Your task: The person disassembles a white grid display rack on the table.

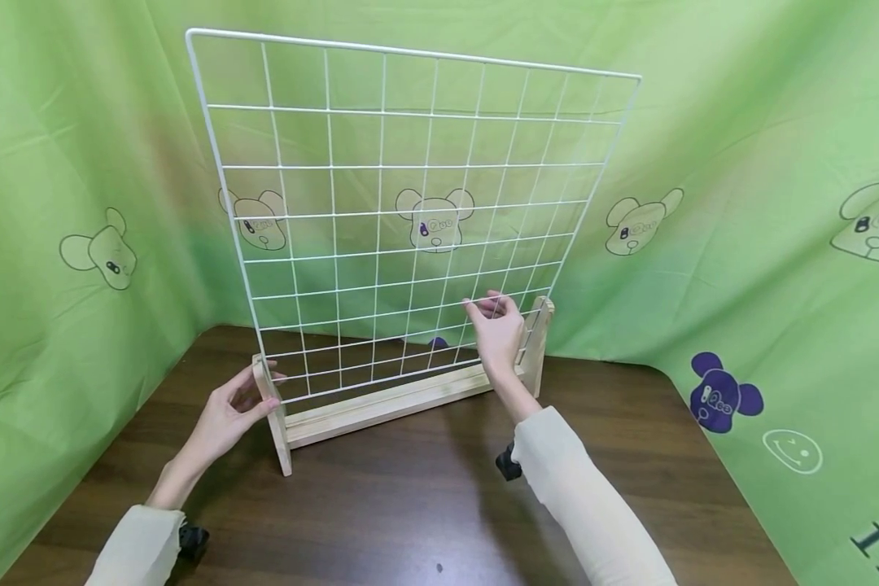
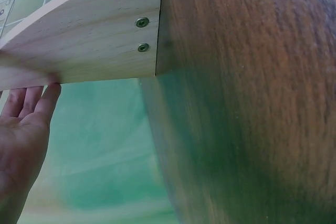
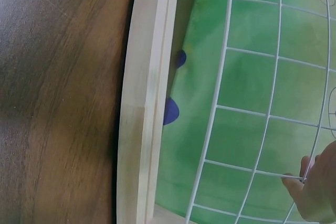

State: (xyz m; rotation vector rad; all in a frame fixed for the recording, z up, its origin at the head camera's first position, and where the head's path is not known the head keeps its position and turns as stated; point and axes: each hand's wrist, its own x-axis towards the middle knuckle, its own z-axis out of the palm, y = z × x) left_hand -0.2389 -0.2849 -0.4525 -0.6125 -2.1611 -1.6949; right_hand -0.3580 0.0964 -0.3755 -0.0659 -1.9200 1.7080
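Observation:
A white wire grid panel (image 1: 410, 54) stands upright, leaning back, between the side pieces of a pale wooden stand (image 1: 384, 415). My left hand (image 1: 223, 415) grips the stand's left side piece (image 1: 277, 431), thumb at its front edge and fingers reaching behind. Two metal screws (image 2: 142, 22) show on that piece's outer face. My right hand (image 1: 500, 334) pinches wires in the grid's lower right part, near the right side piece (image 1: 535, 350). In the right wrist view, a gap lies between the grid's bottom wire (image 3: 214, 106) and the wooden crossbar (image 3: 139, 98).
The stand rests on a dark brown wooden table (image 1: 403, 513). A green curtain (image 1: 740, 203) printed with bear heads hangs behind and at both sides. Black wrist devices (image 1: 509, 462) are worn beneath both pale sleeves (image 1: 586, 488).

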